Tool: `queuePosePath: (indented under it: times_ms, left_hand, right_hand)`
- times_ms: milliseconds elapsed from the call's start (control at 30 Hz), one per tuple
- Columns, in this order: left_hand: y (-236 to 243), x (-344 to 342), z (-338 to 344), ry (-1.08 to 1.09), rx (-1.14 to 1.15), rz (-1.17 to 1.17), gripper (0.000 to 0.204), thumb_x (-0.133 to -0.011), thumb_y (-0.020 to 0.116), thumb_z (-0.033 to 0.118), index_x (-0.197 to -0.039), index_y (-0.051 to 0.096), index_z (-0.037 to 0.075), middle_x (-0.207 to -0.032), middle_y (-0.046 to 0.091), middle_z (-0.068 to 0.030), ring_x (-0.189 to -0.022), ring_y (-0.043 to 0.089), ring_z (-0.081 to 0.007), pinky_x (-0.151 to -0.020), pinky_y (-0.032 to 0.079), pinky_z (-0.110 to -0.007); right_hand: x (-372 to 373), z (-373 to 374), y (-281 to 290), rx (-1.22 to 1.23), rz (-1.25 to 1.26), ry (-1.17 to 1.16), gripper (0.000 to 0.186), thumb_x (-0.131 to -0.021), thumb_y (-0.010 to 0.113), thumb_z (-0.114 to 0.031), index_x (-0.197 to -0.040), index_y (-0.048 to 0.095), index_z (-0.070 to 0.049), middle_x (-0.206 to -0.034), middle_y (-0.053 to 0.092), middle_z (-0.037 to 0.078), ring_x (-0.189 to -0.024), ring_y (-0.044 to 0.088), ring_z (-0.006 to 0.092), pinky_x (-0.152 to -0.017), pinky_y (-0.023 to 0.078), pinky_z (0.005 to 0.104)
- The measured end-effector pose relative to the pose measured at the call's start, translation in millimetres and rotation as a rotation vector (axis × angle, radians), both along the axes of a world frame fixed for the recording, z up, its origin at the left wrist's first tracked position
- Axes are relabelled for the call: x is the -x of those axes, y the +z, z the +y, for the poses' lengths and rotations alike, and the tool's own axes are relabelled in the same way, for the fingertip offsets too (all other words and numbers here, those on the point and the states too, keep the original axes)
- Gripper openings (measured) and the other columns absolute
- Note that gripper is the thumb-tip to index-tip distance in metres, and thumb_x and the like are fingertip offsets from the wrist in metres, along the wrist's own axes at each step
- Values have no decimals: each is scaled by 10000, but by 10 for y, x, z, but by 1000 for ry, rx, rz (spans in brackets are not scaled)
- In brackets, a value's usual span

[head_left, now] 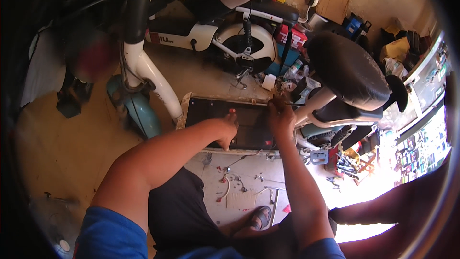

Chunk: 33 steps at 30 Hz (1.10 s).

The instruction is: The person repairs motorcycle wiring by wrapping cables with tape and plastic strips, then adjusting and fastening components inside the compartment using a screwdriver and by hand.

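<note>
A black rectangular panel (206, 115) lies in the deck of a white scooter, between its front tube (158, 93) and padded saddle (347, 67). My left hand (225, 129) rests on the panel's left part, fingers apart, just below a small red-orange piece (232, 111). My right hand (282, 120) is closed at the panel's upper right corner, around what looks like a thin dark tool, too small to make out clearly. A dark wire hangs below the panel's near edge, close to a red piece (268, 142) at its right.
Another white scooter (182, 38) stands behind, beside piled boxes (330, 2). Loose wires and small parts (225, 182) lie on the floor near my sandalled foot. Tools (350, 163) sit at right by the bright doorway. Another person's limb (359, 216) seems to show at lower right.
</note>
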State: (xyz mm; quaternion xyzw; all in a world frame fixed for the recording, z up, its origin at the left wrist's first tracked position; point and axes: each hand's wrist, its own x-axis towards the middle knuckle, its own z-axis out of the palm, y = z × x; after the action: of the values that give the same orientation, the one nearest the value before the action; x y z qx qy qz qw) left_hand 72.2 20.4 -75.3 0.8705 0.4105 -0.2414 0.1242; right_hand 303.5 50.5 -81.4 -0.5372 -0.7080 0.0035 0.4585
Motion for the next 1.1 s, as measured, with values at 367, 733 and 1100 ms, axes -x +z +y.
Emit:
queuePosePath:
  times_ms: [367, 733, 1100]
  left_hand:
    - [83, 542, -27, 177, -221, -671, 404, -913, 709, 235, -1269, 710, 46, -1281, 697, -197, -1150, 657, -403, -991, 524, -478]
    - [208, 857, -168, 431, -384, -830, 322, -914, 710, 209, -1179, 751, 30, -992, 752, -224, -921, 728, -372, -836, 565, -429]
    - [136, 884, -216, 304, -404, -799, 438, -935, 611, 65, -1365, 676, 116, -976, 748, -203, -859, 700, -369, -845, 551, -439]
  right_hand:
    - [-299, -1252, 906, 836, 497, 428, 189, -844, 810, -46, -993, 695, -28, -946, 722, 22, -853, 669, 94, -779, 554, 285]
    - [-886, -1907, 659, 1000, 217, 310, 196, -845, 836, -115, -989, 741, -22, -912, 770, 43, -849, 702, 114, -835, 556, 285]
    - [-998, -1970, 949, 983, 2, 405, 292, -864, 845, -204, -1123, 776, -87, -1036, 786, 78, -964, 737, 176, -922, 561, 336]
